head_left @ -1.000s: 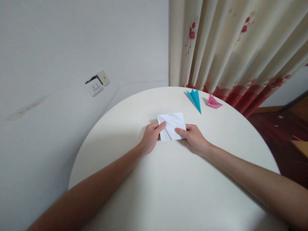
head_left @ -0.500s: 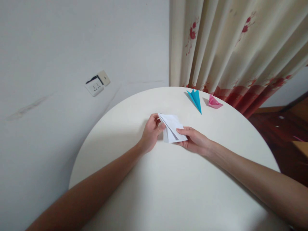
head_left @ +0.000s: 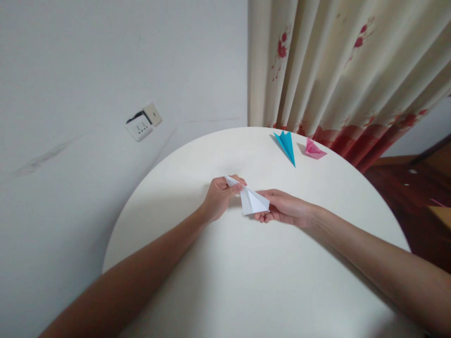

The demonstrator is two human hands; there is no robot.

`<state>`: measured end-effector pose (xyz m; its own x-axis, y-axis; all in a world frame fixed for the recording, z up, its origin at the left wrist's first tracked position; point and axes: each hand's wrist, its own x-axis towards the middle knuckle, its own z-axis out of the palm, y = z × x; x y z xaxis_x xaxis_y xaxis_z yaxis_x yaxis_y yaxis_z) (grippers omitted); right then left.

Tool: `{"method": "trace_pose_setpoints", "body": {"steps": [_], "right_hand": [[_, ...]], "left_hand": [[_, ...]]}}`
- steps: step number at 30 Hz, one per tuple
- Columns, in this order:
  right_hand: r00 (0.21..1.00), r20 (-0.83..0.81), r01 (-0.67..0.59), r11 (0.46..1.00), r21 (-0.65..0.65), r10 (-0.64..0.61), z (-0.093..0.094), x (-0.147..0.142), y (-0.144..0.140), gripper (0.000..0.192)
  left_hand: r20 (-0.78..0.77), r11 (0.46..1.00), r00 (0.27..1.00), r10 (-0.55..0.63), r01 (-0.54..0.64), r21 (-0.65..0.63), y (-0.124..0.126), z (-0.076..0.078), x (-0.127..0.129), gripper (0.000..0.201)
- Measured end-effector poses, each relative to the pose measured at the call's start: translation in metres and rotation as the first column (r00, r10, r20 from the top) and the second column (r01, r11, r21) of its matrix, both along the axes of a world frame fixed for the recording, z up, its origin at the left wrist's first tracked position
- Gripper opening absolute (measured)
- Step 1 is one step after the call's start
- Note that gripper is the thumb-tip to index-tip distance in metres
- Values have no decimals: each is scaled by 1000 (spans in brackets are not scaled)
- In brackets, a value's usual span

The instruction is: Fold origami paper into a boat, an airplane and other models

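Observation:
A folded sheet of white paper (head_left: 254, 203), creased into a slanted, pointed shape, is held between my two hands just above the table. My left hand (head_left: 222, 195) is closed on its upper left corner, thumb on top and fingers behind. At the right edge, my right hand (head_left: 278, 205) grips the paper, its fingers underneath and its thumb partly hidden behind the sheet. Farther back on the table lie a blue paper plane (head_left: 286, 146) and a pink folded paper piece (head_left: 314, 150).
The round white table (head_left: 243, 277) meets a white wall on the left, where a socket plate (head_left: 139, 127) sits loose beside a second plate (head_left: 152, 114). Cream curtains with red flowers (head_left: 317, 65) hang behind the table's far right edge.
The white paper has tilted and come slightly nearer, showing a narrower, more pointed outline. My left thumb lies farther over it, and my right thumb has left its top face.

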<state>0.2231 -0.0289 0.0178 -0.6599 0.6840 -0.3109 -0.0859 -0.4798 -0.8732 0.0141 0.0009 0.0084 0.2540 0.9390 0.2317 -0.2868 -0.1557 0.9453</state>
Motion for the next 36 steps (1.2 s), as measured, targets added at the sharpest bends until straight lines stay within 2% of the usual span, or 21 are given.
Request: {"method": "trace_pose_setpoints", "body": {"steps": [2, 3, 5, 6, 9, 12, 15, 19, 23, 26, 32, 36], "right_hand": [[969, 204, 85, 964, 253, -139, 1, 2, 2, 30], [932, 259, 141, 911, 387, -254, 2, 3, 3, 34], [878, 242, 222, 798, 561, -414, 3, 3, 4, 46], [881, 205, 243, 779, 579, -427, 3, 2, 4, 53], [926, 134, 241, 826, 510, -353, 3, -2, 1, 61], [943, 161, 189, 869, 458, -290, -1, -4, -3, 54], [951, 171, 163, 888, 429, -257, -7, -4, -3, 48], [955, 161, 159, 885, 437, -250, -14, -2, -1, 46], [944, 184, 160, 868, 470, -273, -16, -2, 0, 47], [931, 208, 165, 852, 497, -302, -15, -4, -1, 49], [918, 213, 191, 843, 504, -335, -16, -5, 0, 46], [912, 218, 206, 847, 491, -348, -17, -5, 1, 44]], "left_hand": [[-30, 994, 998, 64, -66, -86, -1, 1, 2, 29], [-42, 989, 996, 85, -89, -121, -2, 2, 3, 30], [-68, 979, 992, 108, -118, -167, -4, 4, 6, 31], [-87, 976, 990, 114, -128, -177, -6, 4, 7, 31], [-172, 972, 978, 116, -148, -182, -11, 4, 11, 33], [-220, 970, 968, 119, -161, -182, -14, 3, 13, 33], [-218, 968, 970, 104, -149, -202, -15, 3, 14, 34], [-205, 957, 977, 63, -117, -265, -15, 3, 14, 37], [-226, 935, 974, -28, -54, -350, -16, 4, 15, 45], [-255, 931, 965, -57, -41, -362, -17, 4, 16, 48], [-227, 937, 973, -48, -35, -348, -16, 1, 16, 47], [-146, 933, 989, 21, -72, -353, -12, -2, 15, 44]]}}
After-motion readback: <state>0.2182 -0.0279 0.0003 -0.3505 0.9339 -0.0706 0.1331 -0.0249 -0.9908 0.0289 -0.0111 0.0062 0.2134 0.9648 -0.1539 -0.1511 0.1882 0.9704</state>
